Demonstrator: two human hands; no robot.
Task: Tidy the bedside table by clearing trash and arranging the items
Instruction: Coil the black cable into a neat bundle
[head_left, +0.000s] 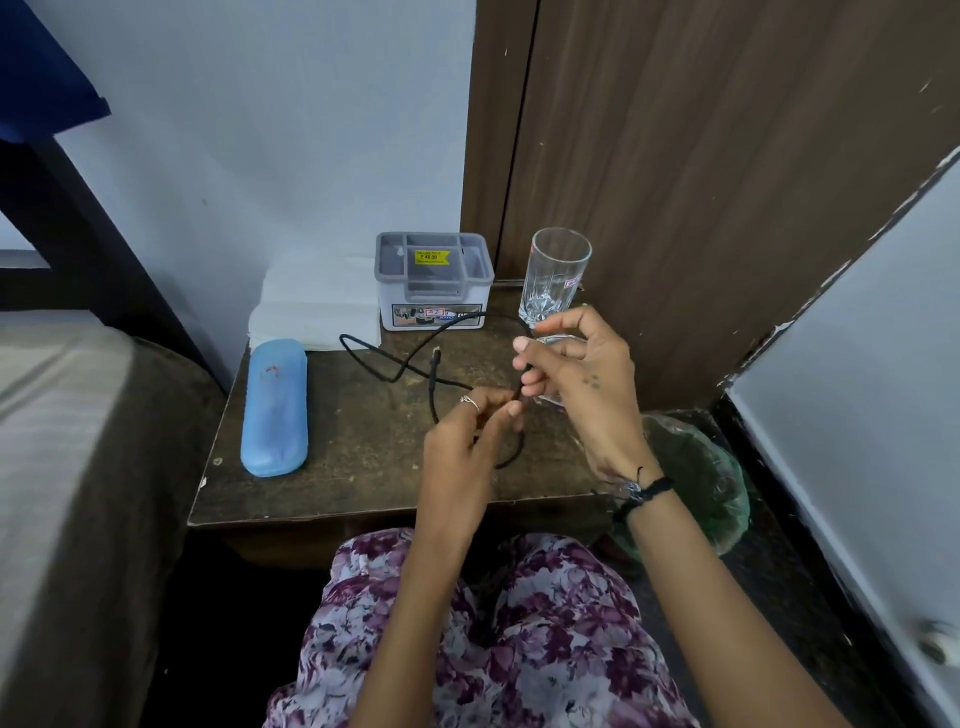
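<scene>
Both hands pinch one black cable (415, 358) above the bedside table (363, 457), left hand (462, 441) low, right hand (576, 374) higher beside the drinking glass (553, 278).

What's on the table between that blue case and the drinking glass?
In the head view, loops of black cable cross the bare tabletop between the blue case and the glass.

One cable (400, 364), one glass (555, 278), one blue case (275, 408), one organizer (434, 280).

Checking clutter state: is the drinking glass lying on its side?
No, the glass stands upright, mouth up, at the back right of the bedside table, behind the right hand.
</scene>
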